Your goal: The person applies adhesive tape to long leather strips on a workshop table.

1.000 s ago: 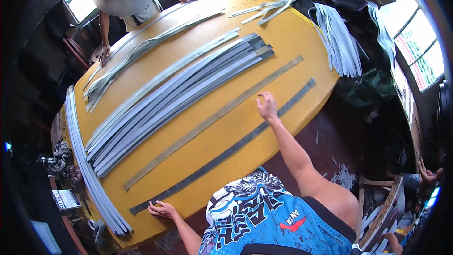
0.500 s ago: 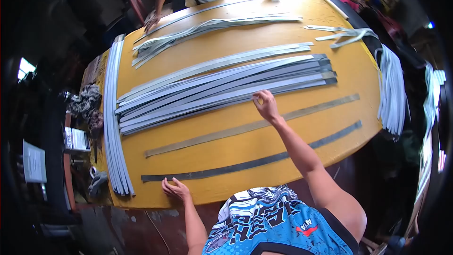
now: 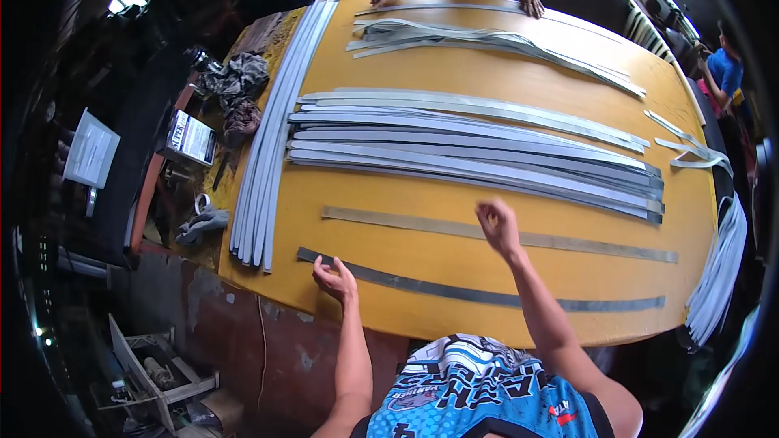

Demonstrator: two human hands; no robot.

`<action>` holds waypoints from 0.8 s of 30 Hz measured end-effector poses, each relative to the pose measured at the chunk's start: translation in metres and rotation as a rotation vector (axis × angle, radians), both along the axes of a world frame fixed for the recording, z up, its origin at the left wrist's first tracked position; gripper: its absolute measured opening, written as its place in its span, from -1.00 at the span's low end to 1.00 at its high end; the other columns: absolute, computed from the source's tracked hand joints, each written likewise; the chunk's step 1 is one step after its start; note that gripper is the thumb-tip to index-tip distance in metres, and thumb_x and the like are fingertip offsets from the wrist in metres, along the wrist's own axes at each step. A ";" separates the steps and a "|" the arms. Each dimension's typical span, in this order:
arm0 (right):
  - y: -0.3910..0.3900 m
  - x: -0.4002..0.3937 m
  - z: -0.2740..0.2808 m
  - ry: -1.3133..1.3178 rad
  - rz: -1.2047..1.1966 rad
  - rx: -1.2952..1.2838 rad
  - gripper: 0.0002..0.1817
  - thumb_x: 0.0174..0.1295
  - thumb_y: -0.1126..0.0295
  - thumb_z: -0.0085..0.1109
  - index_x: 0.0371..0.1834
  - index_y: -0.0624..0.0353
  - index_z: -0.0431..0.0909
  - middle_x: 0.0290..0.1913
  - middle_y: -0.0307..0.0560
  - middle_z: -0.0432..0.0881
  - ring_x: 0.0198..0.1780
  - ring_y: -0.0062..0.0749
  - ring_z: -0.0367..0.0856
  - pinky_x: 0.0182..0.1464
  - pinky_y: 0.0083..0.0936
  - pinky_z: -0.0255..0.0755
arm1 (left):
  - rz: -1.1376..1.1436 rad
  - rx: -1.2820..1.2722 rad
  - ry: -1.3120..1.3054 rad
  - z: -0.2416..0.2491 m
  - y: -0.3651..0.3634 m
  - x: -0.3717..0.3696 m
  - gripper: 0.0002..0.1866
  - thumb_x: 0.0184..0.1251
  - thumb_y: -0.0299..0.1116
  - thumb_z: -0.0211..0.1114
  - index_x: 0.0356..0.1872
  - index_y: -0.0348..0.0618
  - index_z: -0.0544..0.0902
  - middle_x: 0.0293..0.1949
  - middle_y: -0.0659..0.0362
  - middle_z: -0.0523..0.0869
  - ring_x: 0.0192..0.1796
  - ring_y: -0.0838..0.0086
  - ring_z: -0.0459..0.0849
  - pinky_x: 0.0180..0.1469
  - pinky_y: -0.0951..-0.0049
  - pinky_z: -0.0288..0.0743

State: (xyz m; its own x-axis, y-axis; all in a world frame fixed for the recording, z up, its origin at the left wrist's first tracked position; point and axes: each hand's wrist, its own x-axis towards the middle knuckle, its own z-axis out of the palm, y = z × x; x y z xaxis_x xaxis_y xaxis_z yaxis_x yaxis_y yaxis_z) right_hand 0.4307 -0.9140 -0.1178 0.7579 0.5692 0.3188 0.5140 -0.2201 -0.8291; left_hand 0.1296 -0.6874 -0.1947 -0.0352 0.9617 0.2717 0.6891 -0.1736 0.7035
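A sleeveless, bright blue printed fabric jersey (image 3: 446, 420) was worn on the upper body. Its lower front was covered by a swirling white, black and grey graphic (image 3: 471, 349), and bold, angular black lettering (image 3: 487, 377) was set across the middle. A small, purplish-grey emblem (image 3: 412, 398) was marked with the word "PANTHER", and a black numeral (image 3: 402, 431) was partly shown beneath it. On the other side, a red logo (image 3: 561, 418) was printed below small white letters that could not be read surely. The armholes were edged by broad black trim (image 3: 598, 419), and the neckline was finished with a black band (image 3: 491, 422).
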 end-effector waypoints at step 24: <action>-0.133 -0.280 -0.031 0.421 -1.045 -0.314 -0.66 0.39 0.30 0.23 -0.50 0.31 0.53 -0.60 -0.29 0.49 -0.54 -0.68 0.37 -0.48 -0.61 0.25 | -0.509 0.064 0.323 0.043 0.392 0.286 -0.44 0.10 -0.05 0.46 0.04 -0.26 0.68 0.02 -0.12 0.68 0.16 0.03 0.57 0.27 0.16 0.40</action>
State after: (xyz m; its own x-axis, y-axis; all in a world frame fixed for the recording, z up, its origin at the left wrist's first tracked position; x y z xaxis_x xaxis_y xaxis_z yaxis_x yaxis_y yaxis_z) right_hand 0.1504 -1.0475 -0.1490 0.9161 -0.3849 -0.1126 -0.3406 -0.5989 -0.7248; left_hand 0.4153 -0.2956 -0.1517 0.5190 0.8175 0.2497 0.6853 -0.5726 0.4500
